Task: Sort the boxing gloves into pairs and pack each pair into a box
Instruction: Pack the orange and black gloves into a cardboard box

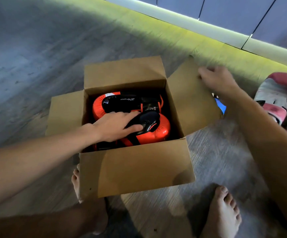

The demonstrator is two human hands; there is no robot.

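Orange and black leather lies under the left hand (115,126), which reaches into the box (135,172) from the left. Its fingers are stretched almost straight across the top of the near glove (156,129), thumb along the glove's side, pressing rather than clasping. The right hand (214,78) is on the right flap (189,100), close to that flap's far edge. Its fingers bend there, but blur hides whether they grip the cardboard or only rest on it (I cannot tell which).

The near glove sits against the box's right and front walls, its rounded orange end toward the right. The far glove (118,102) lies just behind it, touching it, with its rounded end toward the left and white lettering on its black part. Both are down inside the box, below the rim.

The box is plain brown cardboard and all four flaps are open. The left flap (65,114) spreads outward, the far flap (123,73) stands up, and the front one hangs toward the person.

A blue thing (221,104) shows just past the right flap's edge, too hidden to identify. Further right, by the forearm, lie pink and grey gloves (280,98).

The box stands on a grey wooden floor (36,66), lit yellowish along the wall (208,28). The bare left foot (76,181) is partly behind the box's near corner, and the right foot (223,213) is apart from it.
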